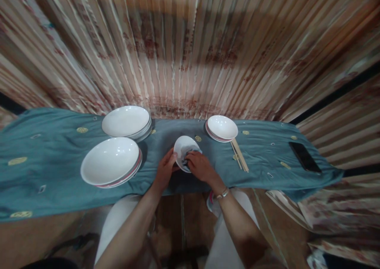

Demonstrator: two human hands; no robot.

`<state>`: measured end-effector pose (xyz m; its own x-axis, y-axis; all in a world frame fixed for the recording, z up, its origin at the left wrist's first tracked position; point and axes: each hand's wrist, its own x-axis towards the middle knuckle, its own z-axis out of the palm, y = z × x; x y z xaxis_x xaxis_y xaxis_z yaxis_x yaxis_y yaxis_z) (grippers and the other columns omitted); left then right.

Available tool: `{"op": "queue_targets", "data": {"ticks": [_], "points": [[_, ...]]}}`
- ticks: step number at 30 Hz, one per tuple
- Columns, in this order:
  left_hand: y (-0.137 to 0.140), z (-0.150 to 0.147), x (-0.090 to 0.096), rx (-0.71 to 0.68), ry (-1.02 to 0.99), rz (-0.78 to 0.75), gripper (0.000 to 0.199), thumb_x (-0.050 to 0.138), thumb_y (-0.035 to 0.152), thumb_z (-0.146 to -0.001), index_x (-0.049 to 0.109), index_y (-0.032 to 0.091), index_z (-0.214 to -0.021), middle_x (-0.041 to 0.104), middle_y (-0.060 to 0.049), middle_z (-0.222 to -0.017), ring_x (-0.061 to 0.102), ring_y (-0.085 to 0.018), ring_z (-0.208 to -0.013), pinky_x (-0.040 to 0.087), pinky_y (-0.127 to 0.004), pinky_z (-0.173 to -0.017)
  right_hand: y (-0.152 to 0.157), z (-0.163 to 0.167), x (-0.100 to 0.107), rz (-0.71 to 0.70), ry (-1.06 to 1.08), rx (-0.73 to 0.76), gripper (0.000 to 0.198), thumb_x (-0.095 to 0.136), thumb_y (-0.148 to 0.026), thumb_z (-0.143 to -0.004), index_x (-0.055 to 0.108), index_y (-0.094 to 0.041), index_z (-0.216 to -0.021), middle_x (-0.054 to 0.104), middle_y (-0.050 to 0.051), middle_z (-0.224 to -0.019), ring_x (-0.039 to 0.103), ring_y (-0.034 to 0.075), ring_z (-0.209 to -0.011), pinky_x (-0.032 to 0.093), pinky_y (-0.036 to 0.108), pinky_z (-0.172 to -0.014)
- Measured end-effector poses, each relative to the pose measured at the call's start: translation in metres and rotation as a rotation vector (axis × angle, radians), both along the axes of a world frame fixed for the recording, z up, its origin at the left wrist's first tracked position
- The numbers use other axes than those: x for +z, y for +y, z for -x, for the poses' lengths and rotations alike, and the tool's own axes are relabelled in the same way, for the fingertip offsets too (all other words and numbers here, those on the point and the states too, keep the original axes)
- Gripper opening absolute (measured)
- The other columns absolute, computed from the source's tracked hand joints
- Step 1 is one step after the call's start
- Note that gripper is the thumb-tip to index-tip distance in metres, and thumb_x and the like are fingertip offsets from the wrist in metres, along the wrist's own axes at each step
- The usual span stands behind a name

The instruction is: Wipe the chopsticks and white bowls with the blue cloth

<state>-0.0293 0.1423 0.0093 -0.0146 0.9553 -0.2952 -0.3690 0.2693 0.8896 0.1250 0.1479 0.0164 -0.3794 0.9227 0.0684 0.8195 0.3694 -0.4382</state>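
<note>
A small white bowl is tilted toward me near the front edge of the table. My left hand grips its left rim, with the thumb on the inner side. Inside the bowl, my right hand presses a crumpled dark grey-blue cloth against the surface, its fingers closed on the cloth. Part of the cloth is hidden under those fingers. Just right of the bowl stands a short stack of smaller white bowls, and wooden chopsticks lie in front of that stack.
The table wears a green-blue patterned cloth. At left are a stack of large white bowls and, behind it, a stack of white plates. A black phone lies far right. A pleated curtain hangs behind the table.
</note>
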Motion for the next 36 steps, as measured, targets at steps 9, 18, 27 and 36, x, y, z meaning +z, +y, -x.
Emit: {"op": "queue_targets", "data": {"ticks": [9, 18, 27, 36], "points": [[-0.001, 0.002, -0.004, -0.058, 0.084, -0.043, 0.055, 0.070, 0.051, -0.072, 0.067, 0.022, -0.119, 0.065, -0.008, -0.128, 0.063, -0.028, -0.110, 0.059, -0.036, -0.077, 0.003, 0.005, -0.016, 0.235, 0.698, 0.073, 0.032, 0.048, -0.017, -0.087, 0.068, -0.019, -0.111, 0.071, 0.004, -0.106, 0.065, 0.017, -0.098, 0.049, 0.031, -0.091], [-0.002, 0.002, -0.001, -0.105, 0.103, -0.078, 0.062, 0.071, 0.053, -0.070, 0.065, 0.022, -0.123, 0.066, -0.009, -0.127, 0.064, -0.029, -0.109, 0.058, -0.039, -0.083, 0.006, 0.013, -0.030, 0.031, 0.786, 0.027, 0.039, 0.047, -0.028, -0.093, 0.060, -0.022, -0.129, 0.052, 0.008, -0.143, 0.045, 0.019, -0.136, 0.030, 0.038, -0.116], [-0.004, 0.001, 0.002, -0.143, 0.122, -0.095, 0.064, 0.073, 0.053, -0.068, 0.064, 0.024, -0.125, 0.066, -0.008, -0.127, 0.062, -0.030, -0.112, 0.056, -0.040, -0.087, 0.006, 0.005, -0.014, -0.157, 0.219, -0.075, 0.047, 0.037, -0.011, -0.092, 0.050, -0.009, -0.137, 0.039, 0.019, -0.150, 0.035, 0.026, -0.140, 0.030, 0.044, -0.116], [-0.004, 0.001, 0.001, -0.143, 0.175, -0.100, 0.066, 0.069, 0.052, -0.072, 0.060, 0.020, -0.129, 0.064, -0.010, -0.129, 0.061, -0.031, -0.114, 0.058, -0.037, -0.081, -0.001, 0.001, 0.004, -0.121, -0.180, -0.193, 0.032, 0.042, -0.021, -0.095, 0.064, -0.017, -0.118, 0.055, 0.013, -0.133, 0.051, 0.028, -0.119, 0.046, 0.042, -0.096]]}}
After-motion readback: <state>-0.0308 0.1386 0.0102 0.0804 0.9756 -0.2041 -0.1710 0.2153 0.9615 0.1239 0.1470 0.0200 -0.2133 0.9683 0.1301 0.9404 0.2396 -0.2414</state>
